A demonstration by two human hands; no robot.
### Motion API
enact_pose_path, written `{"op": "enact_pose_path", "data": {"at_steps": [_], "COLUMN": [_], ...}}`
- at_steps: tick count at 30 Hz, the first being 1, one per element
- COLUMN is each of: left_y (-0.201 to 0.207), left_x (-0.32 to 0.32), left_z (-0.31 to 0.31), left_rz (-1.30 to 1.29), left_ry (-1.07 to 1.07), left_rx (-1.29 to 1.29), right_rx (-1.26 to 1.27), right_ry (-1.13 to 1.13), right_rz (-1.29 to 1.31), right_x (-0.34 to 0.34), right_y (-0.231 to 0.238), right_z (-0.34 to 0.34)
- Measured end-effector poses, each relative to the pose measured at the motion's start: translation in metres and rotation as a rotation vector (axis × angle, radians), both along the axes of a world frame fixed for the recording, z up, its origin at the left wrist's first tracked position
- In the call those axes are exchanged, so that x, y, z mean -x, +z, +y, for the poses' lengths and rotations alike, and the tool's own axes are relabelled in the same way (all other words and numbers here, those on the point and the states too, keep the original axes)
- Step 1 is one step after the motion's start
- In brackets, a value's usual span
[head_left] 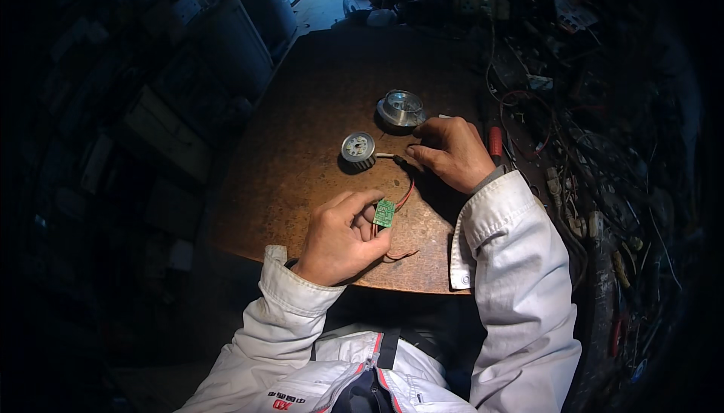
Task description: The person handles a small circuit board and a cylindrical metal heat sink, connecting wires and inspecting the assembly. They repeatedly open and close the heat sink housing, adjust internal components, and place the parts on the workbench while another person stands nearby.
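A small green circuit board [384,212] is pinched between the thumb and fingers of my left hand [341,234], above the near part of the wooden table. Reddish wires [407,196] run from the board up to a dark sleeve, and other wire ends [403,255] hang out below it. The sleeve joins a light cable to a round finned metal LED lamp [358,148], which lies face up. My right hand [457,154] is beside a wider silvery metal housing [400,108]; its thumb and forefinger are apart with nothing visible between them.
The brown wooden table [302,119] extends away from me. A red-handled tool [495,142] lies right of my right hand. Tangled cables [596,179] and dark clutter crowd the right side. At the left, cabinet-like boxes [162,130] stand in shadow.
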State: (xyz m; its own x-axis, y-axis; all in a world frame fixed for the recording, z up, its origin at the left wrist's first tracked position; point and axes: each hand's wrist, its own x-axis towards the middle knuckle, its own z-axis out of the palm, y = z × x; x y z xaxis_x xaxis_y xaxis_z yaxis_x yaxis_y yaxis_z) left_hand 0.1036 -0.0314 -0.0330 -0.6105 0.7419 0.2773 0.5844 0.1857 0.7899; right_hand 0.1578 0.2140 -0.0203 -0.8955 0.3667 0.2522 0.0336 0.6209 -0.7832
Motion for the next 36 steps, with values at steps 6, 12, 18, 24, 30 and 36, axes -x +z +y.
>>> {"op": "enact_pose_path", "data": {"at_steps": [6,12,18,24,30,36], "left_y": [-0.007,-0.012,-0.012,-0.009,0.003,-0.003], "left_x": [0.002,0.002,0.002,0.002,-0.001,0.0], "left_z": [0.001,0.003,0.003,0.0,-0.002,-0.002], "left_rz": [-0.058,-0.124,-0.149,-0.221,-0.258,-0.306], "left_ry": [0.028,0.043,0.046,0.021,0.045,0.063], "left_rx": [-0.045,-0.091,-0.101,-0.109,-0.148,-0.202], "right_rx": [0.124,0.153,0.047,-0.021,0.009,-0.005], "right_ry": [0.062,0.148,0.181,0.189,0.258,0.378], "right_rz": [-0.091,-0.181,-0.18,-0.145,-0.125,-0.132], "right_x": [-0.001,-0.002,-0.002,-0.004,-0.008,-0.008], "right_y": [0.001,0.004,0.004,0.009,0.018,0.013], "right_z": [-0.004,-0.004,-0.003,-0.008,-0.02,-0.025]}}
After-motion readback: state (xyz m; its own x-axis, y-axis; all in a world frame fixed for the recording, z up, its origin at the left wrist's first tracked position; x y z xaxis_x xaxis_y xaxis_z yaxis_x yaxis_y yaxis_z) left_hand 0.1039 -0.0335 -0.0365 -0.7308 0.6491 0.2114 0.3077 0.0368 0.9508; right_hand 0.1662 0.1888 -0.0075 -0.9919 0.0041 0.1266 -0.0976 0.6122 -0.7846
